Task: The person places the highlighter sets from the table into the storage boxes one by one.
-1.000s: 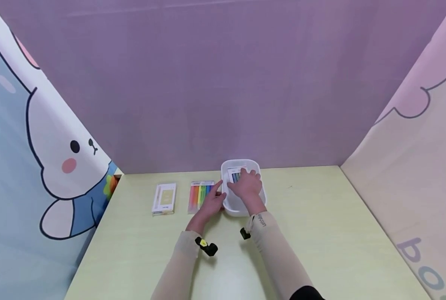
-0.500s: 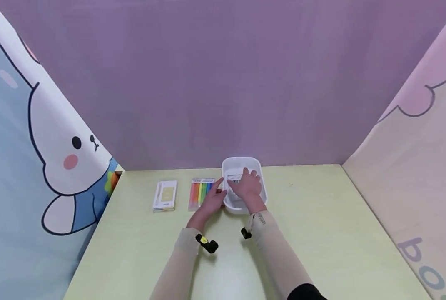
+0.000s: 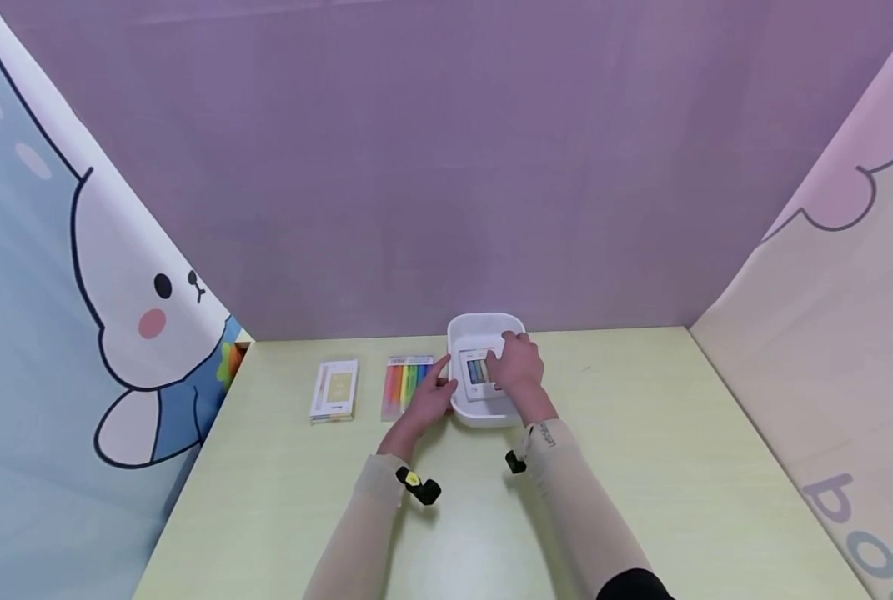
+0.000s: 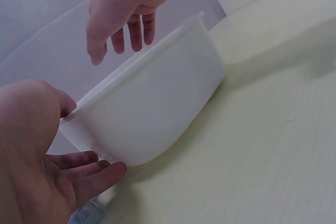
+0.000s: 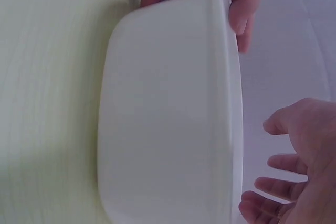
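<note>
My left hand [image 3: 425,402] holds the left side of a white plastic bin [image 3: 485,418]. In the left wrist view its thumb hooks over the bin's rim, while the other fingers lie along the outer wall. Inside the bin lies a flat white pack [image 3: 479,375] with a window that shows dark and pale coloured sticks. Above the bin's right side hovers my right hand [image 3: 519,364], overlapping the pack's right edge in the head view. The right wrist view shows that hand [image 5: 310,161] with loosely bent fingers spread apart and nothing between them. The bin wall hides the pack in both wrist views.
Left of the bin lies a clear pack of rainbow-coloured markers [image 3: 403,383]. Farther left is a white and yellow box [image 3: 335,390]. A purple backdrop [image 3: 446,208] rises right behind the bin, and printed cloth walls stand at both sides.
My right hand has let go of the pack and shifted right. The pack, tilted and partly covered before, now lies flat and lower in the bin. My left hand keeps its place.
</note>
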### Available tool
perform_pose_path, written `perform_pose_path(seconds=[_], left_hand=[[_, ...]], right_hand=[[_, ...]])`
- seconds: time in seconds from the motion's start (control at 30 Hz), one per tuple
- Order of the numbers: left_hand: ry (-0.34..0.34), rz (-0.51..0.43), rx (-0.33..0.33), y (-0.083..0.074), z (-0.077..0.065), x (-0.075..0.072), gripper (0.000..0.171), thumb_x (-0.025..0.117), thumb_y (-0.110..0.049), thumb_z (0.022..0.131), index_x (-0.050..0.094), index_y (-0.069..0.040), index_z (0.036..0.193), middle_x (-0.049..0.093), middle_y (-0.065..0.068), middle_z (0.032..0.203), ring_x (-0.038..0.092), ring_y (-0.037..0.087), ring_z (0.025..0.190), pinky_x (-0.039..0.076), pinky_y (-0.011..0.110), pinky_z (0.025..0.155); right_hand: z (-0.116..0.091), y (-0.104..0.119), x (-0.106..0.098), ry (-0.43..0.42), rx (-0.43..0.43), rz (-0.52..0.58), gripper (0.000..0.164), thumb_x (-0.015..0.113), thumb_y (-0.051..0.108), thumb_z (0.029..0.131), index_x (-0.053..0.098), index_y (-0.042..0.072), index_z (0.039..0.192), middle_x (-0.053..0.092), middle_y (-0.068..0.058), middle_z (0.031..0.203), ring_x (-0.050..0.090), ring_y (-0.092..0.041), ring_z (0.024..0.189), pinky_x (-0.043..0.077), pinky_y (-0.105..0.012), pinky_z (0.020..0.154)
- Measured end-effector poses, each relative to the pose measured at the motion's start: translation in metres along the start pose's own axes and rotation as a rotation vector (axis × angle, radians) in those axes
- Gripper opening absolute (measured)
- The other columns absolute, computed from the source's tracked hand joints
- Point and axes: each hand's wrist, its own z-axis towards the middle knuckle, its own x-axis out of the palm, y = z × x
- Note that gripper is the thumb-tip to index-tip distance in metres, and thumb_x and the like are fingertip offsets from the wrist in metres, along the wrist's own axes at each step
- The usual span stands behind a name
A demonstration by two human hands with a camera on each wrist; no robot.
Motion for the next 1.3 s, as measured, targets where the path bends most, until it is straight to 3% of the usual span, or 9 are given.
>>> perform_pose_path(seconds=[0.37, 0.47, 0.6, 0.77, 0.97, 1.1, 1.3], left_hand=[[-0.007, 0.022, -0.02, 0.0, 0.003, 0.003, 0.055, 0.051, -0.026, 0.101, 0.032, -0.033, 0.152, 0.054, 0.013, 0.115, 0.059, 0.024, 0.092, 0.055, 0.035, 0.07], [-0.009, 0.018, -0.02, -0.001, 0.007, 0.004, 0.055, 0.051, -0.025, 0.101, 0.032, -0.033, 0.152, 0.054, 0.014, 0.115, 0.059, 0.024, 0.092, 0.056, 0.035, 0.07], [-0.025, 0.02, -0.014, -0.001, 0.013, 0.005, 0.055, 0.052, -0.025, 0.101, 0.032, -0.034, 0.152, 0.054, 0.014, 0.114, 0.059, 0.025, 0.091, 0.056, 0.035, 0.07], [-0.047, 0.045, -0.036, 0.003, 0.014, 0.007, 0.055, 0.052, -0.029, 0.101, 0.032, -0.037, 0.151, 0.054, 0.011, 0.113, 0.058, 0.024, 0.09, 0.055, 0.034, 0.069], [-0.055, 0.033, -0.052, 0.005, 0.014, 0.008, 0.054, 0.052, -0.029, 0.101, 0.033, -0.038, 0.151, 0.054, 0.011, 0.113, 0.058, 0.025, 0.092, 0.055, 0.035, 0.07], [-0.06, 0.036, -0.051, 0.006, 0.015, 0.007, 0.055, 0.052, -0.028, 0.101, 0.033, -0.037, 0.151, 0.054, 0.011, 0.113, 0.057, 0.025, 0.093, 0.055, 0.035, 0.07], [-0.054, 0.044, -0.032, 0.01, 0.014, 0.009, 0.054, 0.051, -0.028, 0.101, 0.033, -0.036, 0.151, 0.055, 0.011, 0.112, 0.058, 0.024, 0.093, 0.055, 0.035, 0.07]], right_hand=[[0.001, -0.037, -0.005, -0.059, -0.035, 0.037, 0.05, 0.058, 0.032, 0.092, 0.052, 0.007, 0.136, 0.05, -0.02, 0.131, 0.049, -0.04, 0.116, 0.048, -0.055, 0.085], [0.005, -0.053, -0.005, -0.044, -0.021, 0.115, 0.051, 0.057, 0.031, 0.093, 0.049, 0.008, 0.139, 0.049, -0.021, 0.133, 0.049, -0.04, 0.117, 0.047, -0.056, 0.086], [0.008, -0.069, -0.001, -0.024, 0.046, 0.367, 0.052, 0.059, 0.024, 0.093, 0.047, 0.008, 0.141, 0.053, -0.023, 0.13, 0.054, -0.04, 0.114, 0.047, -0.052, 0.091], [0.008, -0.085, 0.003, 0.074, 0.144, 0.739, 0.052, 0.06, 0.014, 0.092, 0.047, 0.007, 0.142, 0.06, -0.024, 0.123, 0.06, -0.036, 0.108, 0.051, -0.043, 0.088], [0.005, -0.099, 0.002, 0.263, 0.192, 1.014, 0.052, 0.056, 0.011, 0.097, 0.041, 0.01, 0.147, 0.056, -0.026, 0.129, 0.063, -0.038, 0.103, 0.056, -0.041, 0.079], [0.002, -0.103, 0.001, 0.351, 0.161, 1.088, 0.054, 0.055, 0.01, 0.098, 0.037, 0.011, 0.149, 0.05, -0.026, 0.136, 0.06, -0.041, 0.109, 0.054, -0.045, 0.084], [-0.004, -0.11, 0.003, 0.435, 0.097, 1.053, 0.058, 0.053, 0.007, 0.098, 0.032, 0.01, 0.152, 0.042, -0.028, 0.143, 0.056, -0.043, 0.113, 0.053, -0.047, 0.085]])
